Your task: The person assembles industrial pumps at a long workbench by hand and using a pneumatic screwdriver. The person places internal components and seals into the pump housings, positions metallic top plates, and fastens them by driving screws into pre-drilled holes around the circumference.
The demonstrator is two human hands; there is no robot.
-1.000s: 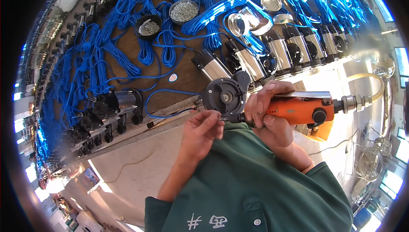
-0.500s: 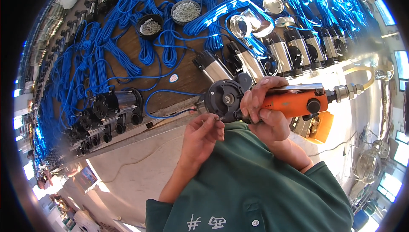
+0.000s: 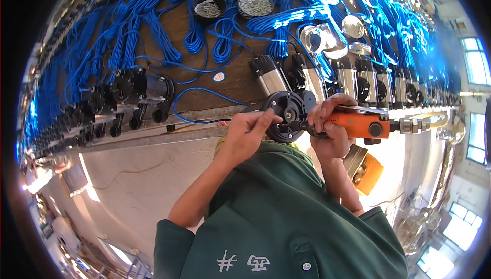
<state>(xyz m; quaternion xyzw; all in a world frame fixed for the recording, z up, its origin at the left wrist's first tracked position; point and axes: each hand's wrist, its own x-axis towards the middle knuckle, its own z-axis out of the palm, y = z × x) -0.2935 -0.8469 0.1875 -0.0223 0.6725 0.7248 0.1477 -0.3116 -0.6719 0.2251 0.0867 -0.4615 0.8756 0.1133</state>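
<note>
An orange air screwdriver point(image 3: 355, 125) is gripped in my right hand point(image 3: 331, 128), its nose end pointing left and its hose fitting to the right. Directly left of it stands a pump point(image 3: 290, 115) with its round black end face turned up. Over that face's left side, the thumb and fingers of my left hand point(image 3: 250, 134) pinch together on something small that I cannot make out. A blue cable point(image 3: 197, 89) loops away to the left from near the pump. The screwdriver's tip is hidden by my right fingers.
Silver-bodied pumps point(image 3: 271, 77) line the bench to the right, and more black-ended ones point(image 3: 135, 87) lie at left. Behind are coiled blue cables point(image 3: 161, 36), a black bowl point(image 3: 209, 8) and a bowl of small pale parts point(image 3: 254, 4). An orange box point(image 3: 370, 174) sits below right.
My left hand has moved from below the pump's left edge up over its end face. My right hand holds the screwdriver a little further from the pump face. The whole view has shifted.
</note>
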